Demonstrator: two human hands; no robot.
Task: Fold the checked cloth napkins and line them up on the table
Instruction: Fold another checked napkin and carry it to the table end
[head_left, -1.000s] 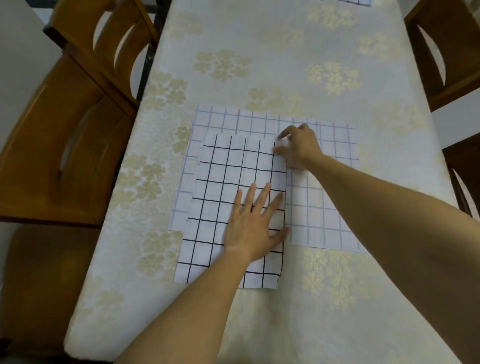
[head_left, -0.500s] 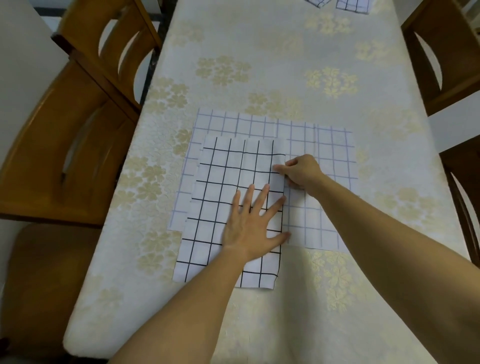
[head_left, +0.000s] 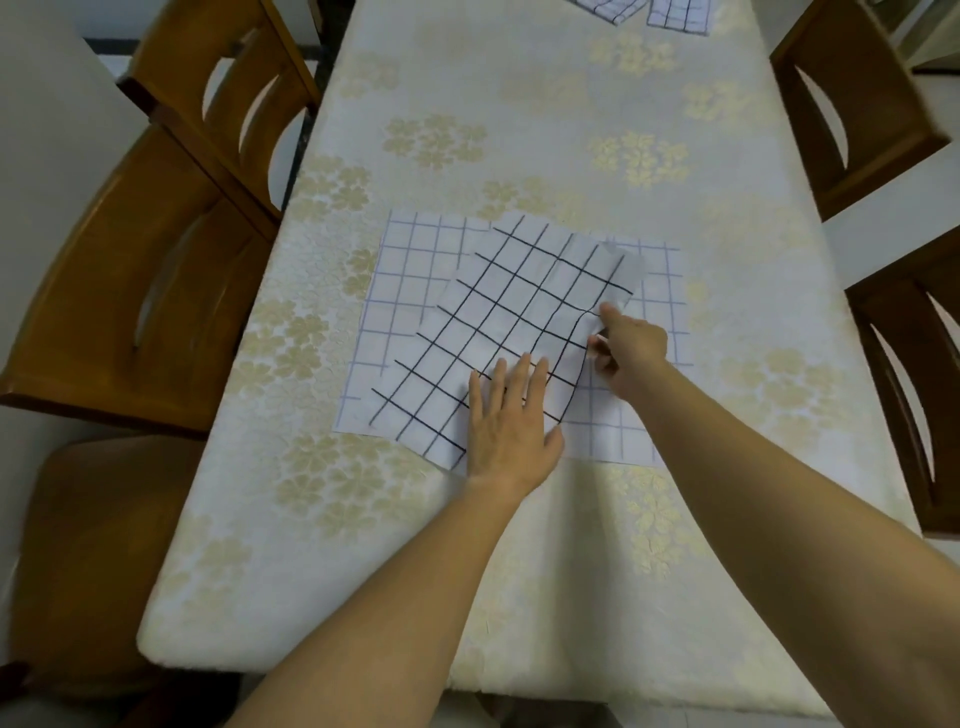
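Observation:
A white napkin with black checks (head_left: 514, 317) lies askew on top of a larger napkin with pale blue checks (head_left: 410, 291), both in the middle of the table. My left hand (head_left: 511, 421) presses flat on the black-checked napkin's near corner, fingers straight. My right hand (head_left: 628, 353) pinches that napkin's right edge, which is lifted slightly off the blue one.
The table (head_left: 519, 597) wears a cream cloth with gold flowers. Two more checked napkins (head_left: 649, 8) lie at the far edge. Wooden chairs stand along the left (head_left: 156, 270) and the right (head_left: 883, 114).
The black-checked napkin has turned clockwise and shifted away from me. My right hand slid nearer along its right edge and now pinches it; my left hand stays flat on it.

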